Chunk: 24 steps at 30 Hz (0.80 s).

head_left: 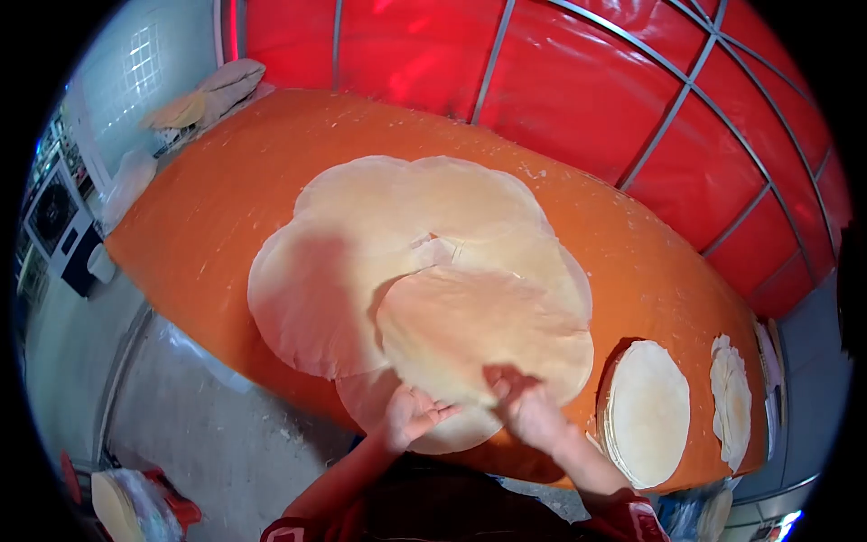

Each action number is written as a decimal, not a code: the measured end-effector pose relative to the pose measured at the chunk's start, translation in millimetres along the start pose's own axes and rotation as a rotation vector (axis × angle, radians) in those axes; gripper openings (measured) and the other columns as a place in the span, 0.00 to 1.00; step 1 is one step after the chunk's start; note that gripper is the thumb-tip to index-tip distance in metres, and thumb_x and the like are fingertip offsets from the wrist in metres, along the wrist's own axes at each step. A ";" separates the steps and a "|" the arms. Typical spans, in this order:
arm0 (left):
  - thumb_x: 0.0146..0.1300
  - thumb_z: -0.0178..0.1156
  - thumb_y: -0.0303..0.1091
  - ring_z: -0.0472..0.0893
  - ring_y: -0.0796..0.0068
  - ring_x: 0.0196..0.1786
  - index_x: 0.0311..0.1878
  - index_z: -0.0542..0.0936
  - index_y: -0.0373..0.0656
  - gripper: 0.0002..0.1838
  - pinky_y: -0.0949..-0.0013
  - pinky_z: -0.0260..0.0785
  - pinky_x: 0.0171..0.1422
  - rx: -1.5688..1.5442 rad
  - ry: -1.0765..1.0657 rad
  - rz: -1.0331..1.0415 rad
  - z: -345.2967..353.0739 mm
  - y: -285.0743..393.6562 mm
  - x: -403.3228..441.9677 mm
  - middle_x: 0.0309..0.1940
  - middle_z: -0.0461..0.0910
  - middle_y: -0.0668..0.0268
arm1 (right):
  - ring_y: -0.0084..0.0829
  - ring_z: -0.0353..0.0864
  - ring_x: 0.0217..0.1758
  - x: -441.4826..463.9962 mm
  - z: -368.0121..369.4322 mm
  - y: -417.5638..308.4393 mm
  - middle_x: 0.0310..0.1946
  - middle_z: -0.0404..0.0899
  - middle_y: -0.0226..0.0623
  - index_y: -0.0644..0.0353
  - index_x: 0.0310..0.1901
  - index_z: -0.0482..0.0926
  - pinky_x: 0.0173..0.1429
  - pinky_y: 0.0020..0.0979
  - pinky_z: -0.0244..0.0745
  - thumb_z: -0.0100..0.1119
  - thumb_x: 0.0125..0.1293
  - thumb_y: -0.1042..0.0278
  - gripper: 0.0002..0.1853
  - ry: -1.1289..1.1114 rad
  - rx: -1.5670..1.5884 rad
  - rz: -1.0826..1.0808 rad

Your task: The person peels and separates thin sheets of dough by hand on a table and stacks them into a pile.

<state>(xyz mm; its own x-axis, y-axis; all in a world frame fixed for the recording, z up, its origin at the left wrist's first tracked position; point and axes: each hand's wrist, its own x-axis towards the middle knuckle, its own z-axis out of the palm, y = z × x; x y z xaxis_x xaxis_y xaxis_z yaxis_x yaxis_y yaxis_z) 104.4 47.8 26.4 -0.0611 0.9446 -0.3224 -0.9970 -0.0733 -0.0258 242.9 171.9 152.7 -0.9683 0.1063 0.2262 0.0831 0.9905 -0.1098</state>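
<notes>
On the long orange table | thin, round, tan dough-like sheet | left hand looked loose, right hand apart, grip unclear | hard pulls risked tears

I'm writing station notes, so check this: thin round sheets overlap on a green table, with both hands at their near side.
The colour is wrong: the head view shows the table is orange. The thin round sheets do overlap, with the left hand and right hand at their near side.

Grey bars cross the glossy red wall.
</notes>
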 end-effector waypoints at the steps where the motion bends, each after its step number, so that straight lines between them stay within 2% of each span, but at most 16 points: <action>1: 0.59 0.48 0.43 0.58 0.51 0.60 0.60 0.49 0.40 0.31 0.51 0.52 0.63 0.401 -0.147 0.284 11.9 -5.4 -11.9 0.59 0.54 0.47 | 0.42 0.76 0.34 -4.3 -1.5 -16.8 0.37 0.74 0.49 0.68 0.44 0.69 0.34 0.34 0.73 0.49 0.45 0.76 0.20 -0.050 0.017 0.004; 2: 0.60 0.46 0.46 0.58 0.55 0.60 0.61 0.49 0.39 0.32 0.53 0.52 0.63 0.797 -0.299 0.573 17.5 -9.2 -16.4 0.59 0.54 0.50 | 0.43 0.76 0.33 -12.3 1.0 -29.7 0.36 0.73 0.50 0.68 0.43 0.69 0.34 0.35 0.73 0.48 0.45 0.76 0.19 -0.101 0.035 0.008; 3: 0.60 0.43 0.53 0.57 0.64 0.62 0.63 0.47 0.41 0.35 0.59 0.52 0.64 0.791 -0.509 0.668 7.5 -8.6 -1.1 0.61 0.53 0.60 | 0.43 0.76 0.31 -26.5 13.2 -31.6 0.36 0.73 0.50 0.69 0.43 0.69 0.33 0.35 0.73 0.48 0.45 0.77 0.18 -0.212 0.034 -0.058; 4: 0.60 0.43 0.53 0.57 0.64 0.62 0.63 0.47 0.41 0.35 0.59 0.52 0.64 0.794 -0.522 0.655 -0.7 -6.2 1.5 0.61 0.53 0.60 | 0.43 0.75 0.29 -38.1 28.6 -28.9 0.37 0.72 0.50 0.70 0.42 0.68 0.32 0.35 0.74 0.48 0.46 0.78 0.17 -0.324 0.035 -0.120; 6: 0.61 0.43 0.52 0.64 0.63 0.57 0.62 0.51 0.41 0.32 0.58 0.56 0.61 0.782 -0.323 0.452 -10.5 3.5 4.7 0.57 0.61 0.59 | 0.44 0.74 0.28 -35.6 29.7 -20.0 0.36 0.72 0.52 0.70 0.42 0.68 0.30 0.34 0.74 0.50 0.45 0.78 0.19 -0.327 0.095 -0.071; 7: 0.62 0.43 0.49 0.65 0.62 0.56 0.57 0.59 0.44 0.26 0.54 0.59 0.58 0.317 -0.335 0.366 31.2 -5.3 -8.9 0.54 0.65 0.59 | 0.41 0.75 0.28 -25.3 6.8 -14.1 0.31 0.73 0.48 0.70 0.43 0.69 0.29 0.32 0.73 0.52 0.44 0.77 0.20 -0.374 0.225 0.050; 8: 0.62 0.43 0.49 0.65 0.62 0.56 0.57 0.59 0.44 0.26 0.54 0.59 0.58 0.327 -0.337 0.350 32.5 4.7 2.7 0.54 0.65 0.59 | 0.38 0.76 0.27 -16.1 -17.5 -8.6 0.27 0.74 0.44 0.69 0.44 0.69 0.28 0.31 0.72 0.54 0.44 0.77 0.20 -0.419 0.366 0.174; 10: 0.62 0.44 0.49 0.64 0.63 0.57 0.53 0.63 0.46 0.22 0.51 0.60 0.55 0.224 -0.525 0.012 22.6 22.3 23.4 0.54 0.65 0.60 | 0.26 0.76 0.26 -4.7 -71.8 8.8 0.23 0.75 0.32 0.67 0.39 0.74 0.27 0.26 0.70 0.57 0.48 0.72 0.15 -0.110 0.604 0.419; 11: 0.61 0.44 0.49 0.64 0.60 0.56 0.56 0.60 0.44 0.25 0.49 0.61 0.53 0.496 -0.194 0.172 40.5 23.8 19.3 0.53 0.62 0.59 | 0.20 0.75 0.26 2.3 -101.0 17.6 0.21 0.75 0.27 0.67 0.36 0.77 0.27 0.23 0.69 0.58 0.50 0.70 0.12 0.035 0.690 0.530; 12: 0.61 0.44 0.49 0.64 0.60 0.56 0.56 0.60 0.44 0.25 0.49 0.61 0.53 0.506 -0.196 0.152 46.8 21.8 14.1 0.53 0.62 0.59 | 0.23 0.76 0.23 0.5 -123.7 28.2 0.24 0.78 0.35 0.65 0.38 0.77 0.29 0.25 0.72 0.59 0.51 0.71 0.12 0.141 0.805 0.706; 14: 0.60 0.48 0.39 0.66 0.63 0.54 0.57 0.59 0.45 0.22 0.57 0.62 0.53 0.998 0.290 0.424 57.5 21.0 8.0 0.53 0.63 0.60 | 0.28 0.78 0.26 -16.2 -132.0 65.3 0.28 0.78 0.40 0.68 0.39 0.75 0.32 0.27 0.75 0.61 0.49 0.71 0.15 0.468 1.224 0.799; 17: 0.57 0.53 0.35 0.69 0.66 0.51 0.56 0.61 0.36 0.25 0.64 0.65 0.49 0.822 0.141 0.484 75.5 18.6 0.6 0.50 0.67 0.57 | 0.32 0.79 0.31 -54.9 -97.0 104.6 0.35 0.77 0.43 0.70 0.44 0.71 0.37 0.31 0.76 0.60 0.49 0.72 0.19 0.646 1.470 0.887; 18: 0.55 0.55 0.32 0.71 0.67 0.50 0.56 0.61 0.32 0.26 0.67 0.67 0.48 0.724 0.088 0.509 76.9 14.7 -4.1 0.49 0.69 0.56 | 0.34 0.78 0.36 -71.1 -71.2 117.2 0.41 0.75 0.45 0.71 0.49 0.66 0.41 0.32 0.75 0.58 0.51 0.73 0.23 0.653 1.535 1.036; 20: 0.55 0.56 0.33 0.73 0.70 0.45 0.52 0.66 0.33 0.23 0.67 0.68 0.44 0.657 0.206 0.513 72.6 17.1 5.6 0.45 0.72 0.57 | 0.34 0.76 0.41 -102.7 -6.7 129.7 0.43 0.73 0.45 0.72 0.50 0.65 0.45 0.32 0.73 0.58 0.52 0.72 0.24 0.683 1.720 1.098; 22: 0.55 0.56 0.33 0.75 0.70 0.40 0.48 0.70 0.33 0.19 0.68 0.68 0.42 0.968 0.194 0.410 23.4 36.8 40.6 0.40 0.75 0.57 | 0.32 0.72 0.48 -125.6 54.9 126.1 0.44 0.74 0.42 0.70 0.47 0.70 0.53 0.32 0.68 0.57 0.55 0.66 0.20 0.616 1.655 1.190; 24: 0.52 0.59 0.37 0.76 0.65 0.34 0.44 0.72 0.32 0.20 0.67 0.68 0.39 1.211 0.285 0.452 -15.4 43.0 62.5 0.32 0.76 0.56 | 0.31 0.70 0.51 -157.9 105.6 133.4 0.46 0.72 0.40 0.69 0.47 0.70 0.56 0.31 0.65 0.54 0.58 0.65 0.19 0.620 1.639 1.046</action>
<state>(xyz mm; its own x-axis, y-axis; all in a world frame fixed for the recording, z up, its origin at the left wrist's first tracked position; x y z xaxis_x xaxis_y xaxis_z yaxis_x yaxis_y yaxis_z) 58.5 98.7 -9.5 -0.5332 0.8019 -0.2696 -0.3131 0.1089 0.9434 382.0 278.1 0.1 -0.4788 0.8265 -0.2961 -0.1495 -0.4090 -0.9002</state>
